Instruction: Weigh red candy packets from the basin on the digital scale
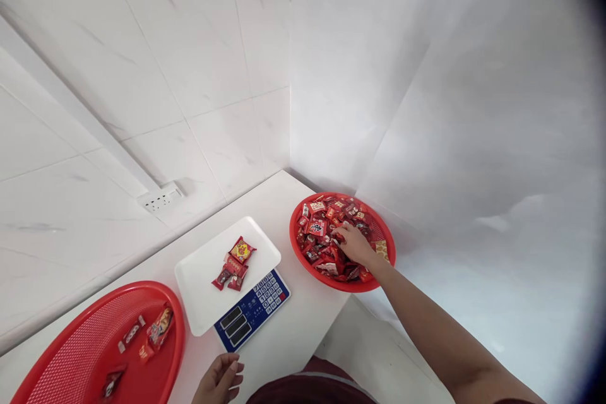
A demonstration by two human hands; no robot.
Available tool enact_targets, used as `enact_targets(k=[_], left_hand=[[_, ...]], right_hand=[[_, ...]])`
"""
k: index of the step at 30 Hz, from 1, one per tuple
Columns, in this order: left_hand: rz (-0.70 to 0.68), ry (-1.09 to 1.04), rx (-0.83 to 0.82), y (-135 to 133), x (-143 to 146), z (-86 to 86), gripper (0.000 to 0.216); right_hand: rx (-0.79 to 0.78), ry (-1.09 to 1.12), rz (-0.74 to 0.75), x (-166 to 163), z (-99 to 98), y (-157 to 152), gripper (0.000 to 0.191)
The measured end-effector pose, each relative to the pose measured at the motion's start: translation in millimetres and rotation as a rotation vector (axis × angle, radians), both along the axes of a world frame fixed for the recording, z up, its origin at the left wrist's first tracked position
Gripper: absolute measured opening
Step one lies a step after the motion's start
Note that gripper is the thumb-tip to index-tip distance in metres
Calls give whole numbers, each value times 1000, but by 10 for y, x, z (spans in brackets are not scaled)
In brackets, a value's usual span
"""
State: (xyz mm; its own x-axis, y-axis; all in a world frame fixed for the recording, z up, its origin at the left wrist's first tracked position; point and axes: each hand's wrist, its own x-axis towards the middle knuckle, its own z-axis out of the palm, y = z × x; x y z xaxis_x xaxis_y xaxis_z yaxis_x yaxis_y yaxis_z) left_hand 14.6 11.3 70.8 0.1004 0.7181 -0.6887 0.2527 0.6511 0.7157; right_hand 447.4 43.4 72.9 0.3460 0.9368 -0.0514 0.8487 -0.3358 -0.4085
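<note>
My right hand (355, 243) reaches into a round red basket (294, 237) heaped with small red-wrapped candies (316, 227). Its fingers are bent together on a small candy packet in the heap; the fingertips are partly hidden. My left hand (220, 380) is at the table's front edge, just below the scale, with loosely curled fingers a little apart and nothing in them. Between the baskets stands a digital scale (258, 306) with a blue keypad and dark displays. On its white tray (201, 278) lie several red packets (235, 264), one with a yellow patch.
At the lower left, a larger red plastic basket (61, 344) holds several loose packets (158, 328). Tiled wall and a pale sheet-like surface meet behind the white table (279, 202). A power strip (161, 197) is on the wall to the left.
</note>
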Motion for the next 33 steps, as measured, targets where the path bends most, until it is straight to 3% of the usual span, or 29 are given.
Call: enact_targets(k=[3, 7, 14, 18, 24, 27, 30, 33], left_hand=[[-23, -7, -13, 17, 15, 29, 55], [-39, -4, -3, 21, 93, 75, 51], [-105, -48, 43, -6, 147, 202, 39], [-104, -47, 42, -34, 85, 200, 36], [-95, -65, 47, -88, -5, 187, 32], [-89, -62, 46, -94, -32, 184, 33], [-76, -66, 43, -90, -27, 176, 32], [-73, -63, 43, -85, 13, 190, 31]], right_hand=[[-107, -105, 27, -118, 89, -34, 20], [-294, -191, 6, -254, 144, -12, 27], [-348, -160, 119, -258, 130, 105, 11], [-382, -126, 89, -264, 67, 159, 22], [-323, -111, 47, -255, 196, 205, 19], [-158, -66, -38, -354, 348, 247, 22], [56, 203, -28, -653, 420, 358, 26], [100, 560, 77, -1123, 334, 534, 28]])
